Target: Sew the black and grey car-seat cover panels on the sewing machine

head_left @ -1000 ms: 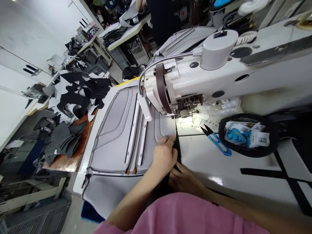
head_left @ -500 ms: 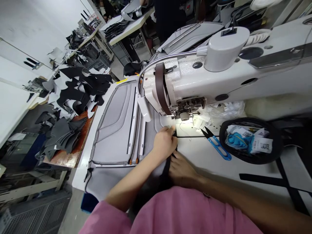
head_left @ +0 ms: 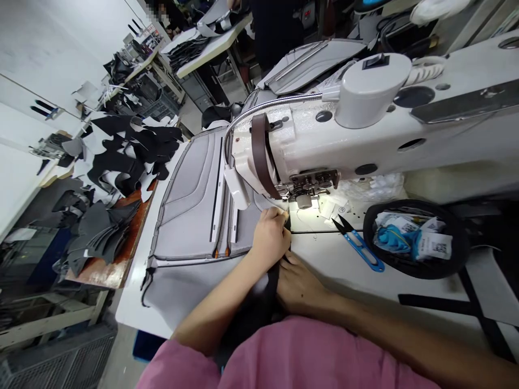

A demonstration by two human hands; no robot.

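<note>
A large grey padded fabric piece with stitched curves and two pale strips lies on the white table, its right edge under the head of a sewing machine. My left hand is closed on that edge, just in front of the lit needle area. Close below it, my right hand grips the dark edging of the same piece, its fingers partly hidden by the cloth. The needle tip is hidden behind the machine's parts.
Blue thread snips lie right of my hands. A black round bin holds labels and blue material. Black strips lie at the right. Cut pieces are heaped on a side table. A person stands behind the machine.
The grey fabric has shifted a little away from me, toward the back of the machine, with both hands still on its edge. The view has tilted slightly.
</note>
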